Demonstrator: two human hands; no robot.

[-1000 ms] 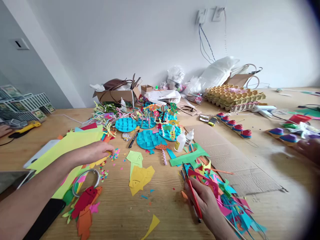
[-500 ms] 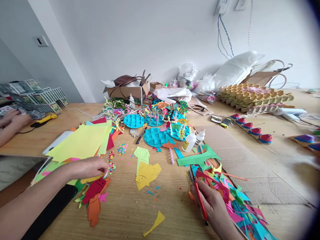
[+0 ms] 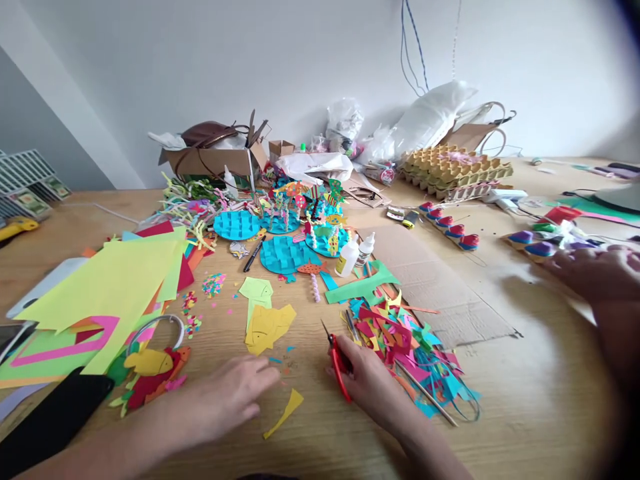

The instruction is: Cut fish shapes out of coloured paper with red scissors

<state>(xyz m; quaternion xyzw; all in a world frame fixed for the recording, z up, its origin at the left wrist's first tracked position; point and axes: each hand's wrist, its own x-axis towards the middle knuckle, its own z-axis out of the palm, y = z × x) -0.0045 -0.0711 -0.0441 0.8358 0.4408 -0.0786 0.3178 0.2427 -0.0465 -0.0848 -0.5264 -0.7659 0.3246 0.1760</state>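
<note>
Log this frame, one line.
left hand: empty, flat on table | right hand: holding red scissors | near: yellow paper scrap, scrap pile

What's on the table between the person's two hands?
In the head view, mostly bare wood: only a curved yellow paper scrap lies between the left hand and the right hand, which holds red scissors.

- My left hand (image 3: 235, 393) lies on the desk (image 3: 525, 413) near its front edge, left of my right hand (image 3: 367, 380).
- A paper scrap (image 3: 285, 413) lies between them.
- The scissors (image 3: 337, 360) sit in my right hand, with the scrap pile (image 3: 400, 340) just right of it.
- The paper sheets (image 3: 110, 287) lie toward the left edge.
- The egg trays (image 3: 453, 170) stand at the back.
</note>
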